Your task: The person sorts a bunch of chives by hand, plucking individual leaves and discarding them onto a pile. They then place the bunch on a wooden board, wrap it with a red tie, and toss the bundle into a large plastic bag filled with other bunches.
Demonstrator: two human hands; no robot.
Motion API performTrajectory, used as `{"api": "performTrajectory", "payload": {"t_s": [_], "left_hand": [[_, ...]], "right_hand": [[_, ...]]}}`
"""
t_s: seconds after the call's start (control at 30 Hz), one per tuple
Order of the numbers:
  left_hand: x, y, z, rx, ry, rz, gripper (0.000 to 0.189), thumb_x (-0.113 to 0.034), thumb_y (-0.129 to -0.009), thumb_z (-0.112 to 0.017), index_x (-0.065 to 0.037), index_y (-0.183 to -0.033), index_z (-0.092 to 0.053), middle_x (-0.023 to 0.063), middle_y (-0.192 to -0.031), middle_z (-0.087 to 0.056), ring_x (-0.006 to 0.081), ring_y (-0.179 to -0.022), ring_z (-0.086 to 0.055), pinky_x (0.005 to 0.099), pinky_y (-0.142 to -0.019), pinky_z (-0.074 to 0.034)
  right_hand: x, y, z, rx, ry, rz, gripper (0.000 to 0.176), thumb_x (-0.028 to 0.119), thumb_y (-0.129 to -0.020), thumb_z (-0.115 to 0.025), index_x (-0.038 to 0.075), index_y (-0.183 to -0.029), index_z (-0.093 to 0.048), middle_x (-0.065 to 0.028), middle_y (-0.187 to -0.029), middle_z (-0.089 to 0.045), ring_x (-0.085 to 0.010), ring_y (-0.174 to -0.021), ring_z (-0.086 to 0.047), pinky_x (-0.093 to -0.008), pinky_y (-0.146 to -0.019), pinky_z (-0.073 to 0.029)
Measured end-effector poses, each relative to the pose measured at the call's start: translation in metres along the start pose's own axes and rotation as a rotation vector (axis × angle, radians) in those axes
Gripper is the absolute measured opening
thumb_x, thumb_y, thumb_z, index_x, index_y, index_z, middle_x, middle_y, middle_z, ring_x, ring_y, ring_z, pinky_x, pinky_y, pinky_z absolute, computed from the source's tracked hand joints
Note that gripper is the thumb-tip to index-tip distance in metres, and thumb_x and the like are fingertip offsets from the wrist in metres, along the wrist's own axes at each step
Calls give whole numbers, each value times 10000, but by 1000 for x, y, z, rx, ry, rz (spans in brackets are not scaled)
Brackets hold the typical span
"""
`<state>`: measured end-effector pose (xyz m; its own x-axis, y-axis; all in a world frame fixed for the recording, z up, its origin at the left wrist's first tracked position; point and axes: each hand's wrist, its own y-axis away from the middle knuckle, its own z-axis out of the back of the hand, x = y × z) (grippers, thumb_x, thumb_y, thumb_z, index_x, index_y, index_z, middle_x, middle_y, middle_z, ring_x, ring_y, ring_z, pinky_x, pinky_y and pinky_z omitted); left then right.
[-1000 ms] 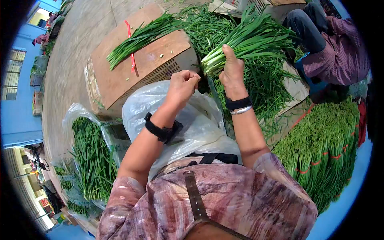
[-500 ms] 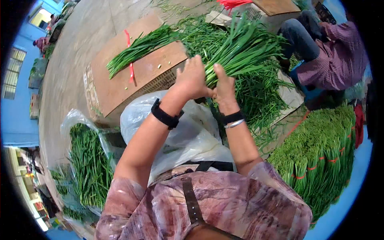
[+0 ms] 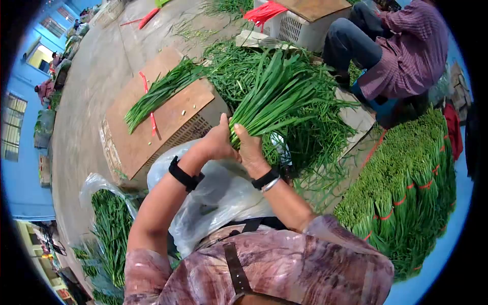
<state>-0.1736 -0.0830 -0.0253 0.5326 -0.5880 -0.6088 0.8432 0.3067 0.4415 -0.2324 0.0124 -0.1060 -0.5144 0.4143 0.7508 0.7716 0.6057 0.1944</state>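
Observation:
My left hand (image 3: pixel 218 142) and my right hand (image 3: pixel 250 148) are closed together round the pale stem ends of a bunch of garlic chives (image 3: pixel 277 94). Its long green leaves fan out away from me, over a loose heap of chives (image 3: pixel 317 129). To the left, a smaller bunch of chives (image 3: pixel 161 92) lies on a brown board (image 3: pixel 180 117) across a red tie strip (image 3: pixel 153 123). Small cut stem pieces dot the board. Clear plastic sheeting (image 3: pixel 213 188) covers my lap below my hands.
Tied bundles of green stalks (image 3: pixel 401 203) stand at right. A person in a checked shirt (image 3: pixel 412 56) sits at upper right, near a white crate (image 3: pixel 300 28) with red strips (image 3: pixel 264 12). Bagged greens (image 3: pixel 113 229) stand at lower left.
My view has shifted. Both hands, still round the bunch, have come lower and to the left in view, and its leaves spread lower over the heap.

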Motion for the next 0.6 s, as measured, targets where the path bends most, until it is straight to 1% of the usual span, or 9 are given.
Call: {"api": "performTrajectory", "payload": {"t_s": [0.07, 0.1, 0.13, 0.23, 0.37, 0.4, 0.5, 0.53, 0.6], "left_hand": [[-8, 3, 1, -46, -18, 31, 1272, -237, -539, -865, 140, -1400, -8, 316, -1218, -519, 393, -1140, -529, 370, -942, -442], [-1, 2, -7, -107, -47, -7, 1285, -232, -525, -870, 138, -1398, -3, 314, -1188, -538, 400, -1110, -545, 378, -917, -458], [0, 4, -12, -170, -79, -43, 1297, -226, -512, -874, 136, -1397, 2, 312, -1157, -558, 408, -1080, -562, 386, -892, -474], [-11, 5, -14, -123, -53, 125, 1277, -213, -520, -861, 126, -1402, -2, 308, -1144, -566, 428, -1025, -583, 410, -875, -481], [-8, 12, -25, -241, -93, -18, 1213, -189, -547, -841, 136, -1388, -30, 304, -1067, -599, 434, -977, -601, 431, -857, -486], [-12, 17, -26, -286, -109, -59, 1116, -187, -592, -812, 117, -1384, -88, 298, -1025, -613, 440, -957, -602, 449, -833, -488], [-22, 25, -29, -298, -96, 50, 981, -181, -630, -782, 70, -1366, -184, 288, -1009, -619, 448, -934, -603, 460, -795, -493], [-26, 30, -30, -359, -46, 30, 788, -191, -684, -739, 24, -1309, -309, 287, -998, -623, 453, -912, -606, 468, -755, -496], [-18, 32, -36, -440, -90, 22, 679, -201, -711, -715, 13, -1255, -371, 283, -972, -627, 449, -884, -612, 474, -735, -495]], "right_hand": [[-2, -1, 3, 41, 100, 32, 285, 125, -828, -653, 18, -1081, -579, -17, -1022, -583, -140, -917, -534, -302, -824, -443], [-1, 0, 4, 58, 150, 51, 272, 122, -833, -645, 18, -1077, -587, -18, -1027, -587, -140, -923, -536, -301, -828, -443], [8, 8, 0, 79, -9, -26, 265, 110, -842, -628, 21, -1089, -604, -19, -1058, -601, -143, -956, -545, -303, -847, -444], [10, 15, -1, 84, -70, -42, 289, 107, -831, -596, 13, -1103, -619, -50, -1074, -643, -156, -940, -587, -317, -879, -460], [11, 24, -4, 45, -87, -43, 288, 114, -829, -607, 23, -1102, -621, -50, -1080, -645, -152, -977, -584, -315, -905, -452], [17, 29, -6, 53, -87, -32, 296, 123, -830, -617, 26, -1109, -621, -43, -1084, -646, -145, -987, -581, -310, -915, -447], [2, 27, -1, 58, -41, -38, 299, 122, -829, -624, 31, -1114, -621, -33, -1081, -646, -139, -985, -579, -305, -918, -445], [1, 29, -3, 49, -63, -51, 321, 131, -828, -638, 37, -1134, -612, -25, -1102, -636, -133, -998, -571, -302, -924, -441], [-3, 31, -9, 55, -64, 19, 299, 108, -812, -650, 33, -1098, -610, -23, -1031, -626, -138, -914, -571, -301, -824, -461]]}}
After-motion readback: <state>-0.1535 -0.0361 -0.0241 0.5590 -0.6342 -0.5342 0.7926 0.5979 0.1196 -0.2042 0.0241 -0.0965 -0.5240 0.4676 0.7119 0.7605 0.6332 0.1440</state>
